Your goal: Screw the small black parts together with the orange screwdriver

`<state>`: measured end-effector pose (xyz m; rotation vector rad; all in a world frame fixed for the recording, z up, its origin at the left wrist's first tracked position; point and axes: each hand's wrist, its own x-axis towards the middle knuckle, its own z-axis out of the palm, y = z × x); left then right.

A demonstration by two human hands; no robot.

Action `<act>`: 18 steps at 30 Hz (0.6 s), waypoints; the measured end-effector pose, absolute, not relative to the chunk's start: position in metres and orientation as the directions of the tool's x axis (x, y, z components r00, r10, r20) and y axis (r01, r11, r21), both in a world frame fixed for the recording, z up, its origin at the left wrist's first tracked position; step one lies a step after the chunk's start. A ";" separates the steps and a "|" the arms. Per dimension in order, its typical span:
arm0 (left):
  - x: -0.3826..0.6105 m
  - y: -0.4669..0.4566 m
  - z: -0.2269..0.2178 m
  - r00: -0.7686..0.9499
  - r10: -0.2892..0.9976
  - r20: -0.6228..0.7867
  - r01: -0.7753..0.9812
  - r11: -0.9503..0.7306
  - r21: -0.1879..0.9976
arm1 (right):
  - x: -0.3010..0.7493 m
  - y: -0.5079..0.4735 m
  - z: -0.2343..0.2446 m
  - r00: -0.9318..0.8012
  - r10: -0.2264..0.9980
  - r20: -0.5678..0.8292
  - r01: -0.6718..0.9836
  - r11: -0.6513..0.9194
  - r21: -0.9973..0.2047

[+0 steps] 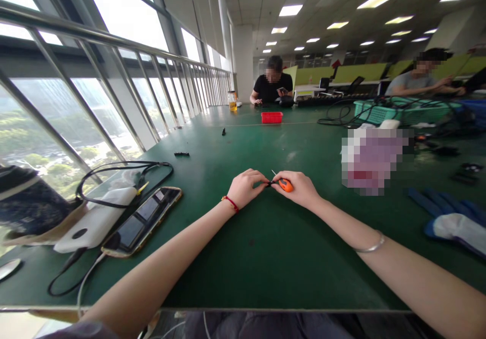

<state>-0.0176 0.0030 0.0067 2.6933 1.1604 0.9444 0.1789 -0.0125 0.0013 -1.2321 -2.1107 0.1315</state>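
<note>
My left hand (247, 188), with a red cord bracelet at the wrist, pinches a small black part (270, 183) between thumb and fingertips. My right hand (298, 189) is closed around a screwdriver (286, 185) with an orange and black handle. Its thin metal shaft points up and to the left, past the fingers. The fingertips of both hands meet at the black part, just above the green tabletop. What exactly the black part is cannot be made out, and the fingers cover some of it.
On the left lie a phone (142, 222), a white power bank (96, 220) with cables and a dark cup (32, 202). Small black pieces (181, 154) and a red bin (272, 118) stand further off. A glove (455, 222) and green basket (406, 110) are right. Two people sit beyond.
</note>
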 end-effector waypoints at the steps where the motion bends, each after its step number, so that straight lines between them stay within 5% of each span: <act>1: -0.017 0.003 0.007 0.524 0.682 0.511 0.639 -0.711 0.294 | 0.179 -0.013 0.001 -0.319 0.800 0.509 0.735 0.548 -0.400; 18: -0.020 0.012 0.001 0.514 0.718 0.469 0.547 -0.696 0.466 | 0.184 -0.011 0.006 -0.485 0.740 0.466 0.677 0.655 -0.335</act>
